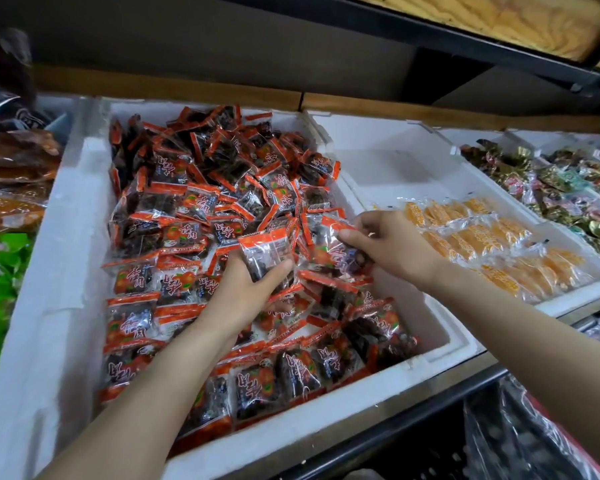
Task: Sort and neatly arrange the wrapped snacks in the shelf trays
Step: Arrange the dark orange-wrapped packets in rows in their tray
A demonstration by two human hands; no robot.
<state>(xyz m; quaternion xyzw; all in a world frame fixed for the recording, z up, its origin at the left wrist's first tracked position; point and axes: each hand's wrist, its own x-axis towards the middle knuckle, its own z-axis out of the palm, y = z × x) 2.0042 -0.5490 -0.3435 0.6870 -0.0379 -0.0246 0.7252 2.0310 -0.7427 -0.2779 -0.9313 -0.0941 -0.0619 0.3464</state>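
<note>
A white foam tray [66, 244] holds a heap of red-and-clear wrapped dark snacks [194, 188], loosely piled at the back and lying in flatter rows along the front. My left hand [246, 289] is over the tray's middle, shut on a small stack of these packets [265, 251] held upright. My right hand [388, 244] reaches in from the right and pinches the red edge of another packet [340, 251] right beside that stack.
To the right, a second foam tray [395, 161] holds rows of orange wrapped snacks [482, 237]. Further right lie mixed foil candies [551, 181]. Green packets [0, 271] and brown packs [14, 161] sit at the left. A dark shelf [465, 39] hangs overhead.
</note>
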